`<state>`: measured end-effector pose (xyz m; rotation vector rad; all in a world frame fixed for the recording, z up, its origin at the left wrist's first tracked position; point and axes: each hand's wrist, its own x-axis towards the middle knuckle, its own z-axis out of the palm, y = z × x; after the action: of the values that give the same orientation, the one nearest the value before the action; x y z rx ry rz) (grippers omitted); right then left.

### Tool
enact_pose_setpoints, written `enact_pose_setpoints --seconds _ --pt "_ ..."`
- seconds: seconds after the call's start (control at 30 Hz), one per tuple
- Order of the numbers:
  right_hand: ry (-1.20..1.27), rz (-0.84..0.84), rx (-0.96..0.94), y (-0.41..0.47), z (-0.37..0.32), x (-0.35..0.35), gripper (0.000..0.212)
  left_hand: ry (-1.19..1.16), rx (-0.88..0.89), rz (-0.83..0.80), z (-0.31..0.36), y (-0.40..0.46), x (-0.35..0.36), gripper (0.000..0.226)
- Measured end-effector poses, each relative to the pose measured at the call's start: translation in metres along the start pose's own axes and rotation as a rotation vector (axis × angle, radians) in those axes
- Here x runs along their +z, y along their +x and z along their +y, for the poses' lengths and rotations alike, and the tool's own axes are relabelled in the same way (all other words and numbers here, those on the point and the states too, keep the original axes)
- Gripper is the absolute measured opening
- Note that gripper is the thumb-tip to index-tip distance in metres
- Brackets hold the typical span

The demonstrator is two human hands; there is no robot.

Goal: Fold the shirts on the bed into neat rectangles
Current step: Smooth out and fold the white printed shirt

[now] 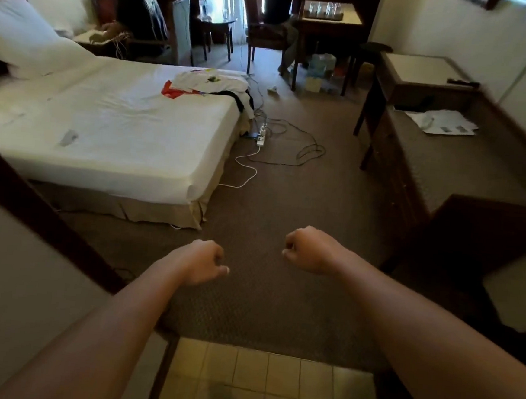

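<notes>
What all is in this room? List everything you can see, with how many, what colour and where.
bed: one, white sheet, left side
shirts: a heap, count unclear, mostly white with red and black, far corner of the bed
pillow: one, white, head of the bed
power strip: one, white, on the carpet beside the bed, among cables
chair: one, dark wood, far end
tray of glasses: one, on the far desk
papers: a few, white, on the right counter
left hand: one, curled, holding nothing
right hand: one, curled, holding nothing
</notes>
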<state>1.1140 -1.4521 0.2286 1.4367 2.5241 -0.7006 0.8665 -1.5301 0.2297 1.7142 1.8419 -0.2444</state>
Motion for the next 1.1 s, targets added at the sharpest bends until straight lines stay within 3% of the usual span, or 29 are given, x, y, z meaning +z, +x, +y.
enact_pose_setpoints --seconds 0.33,0.7,1.1 --pt "-0.075 -0.061 -0.007 0.150 0.068 -0.075 0.019 0.101 0.008 0.008 0.014 0.180 -0.109 0.025" --pt "-0.107 -0.067 0.061 0.389 0.129 -0.181 0.021 0.202 0.029 0.007 -0.012 0.409 -0.262 0.018" --pt "-0.119 -0.053 0.002 0.648 0.193 -0.301 0.022 0.198 -0.014 0.004 -0.033 0.637 -0.414 0.030"
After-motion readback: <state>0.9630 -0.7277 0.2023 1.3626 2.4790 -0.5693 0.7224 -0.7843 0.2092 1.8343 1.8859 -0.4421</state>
